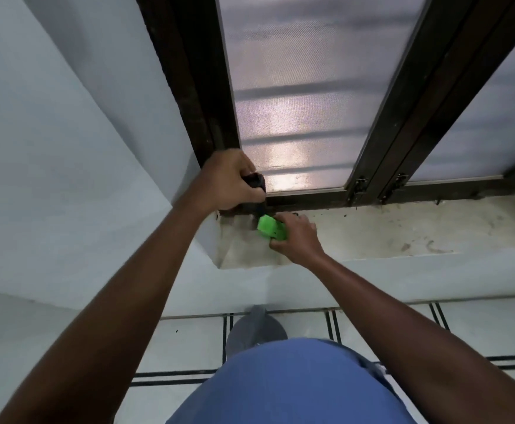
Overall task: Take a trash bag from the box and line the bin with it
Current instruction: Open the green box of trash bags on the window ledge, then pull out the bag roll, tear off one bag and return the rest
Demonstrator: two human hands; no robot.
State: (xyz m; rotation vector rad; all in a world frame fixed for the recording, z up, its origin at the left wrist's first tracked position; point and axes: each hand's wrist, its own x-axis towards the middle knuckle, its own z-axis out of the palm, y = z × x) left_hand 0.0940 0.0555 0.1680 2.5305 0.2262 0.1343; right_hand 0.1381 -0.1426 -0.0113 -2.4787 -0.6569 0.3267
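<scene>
Right hand (296, 237) grips the green box (271, 228) steady on the windowsill (403, 231) while left hand (230, 182) pinches the black bag (257, 182) free.

No text, label, brand, number or sign can be read anywhere in the head view. The green box (271, 228) at the centre of the frame shows only plain coloured faces, and any print on it is hidden or too blurred to make out. The black trash bag (256, 182) just above it carries no legible marking, nor does the frosted window (305, 96) in the upper half.
</scene>
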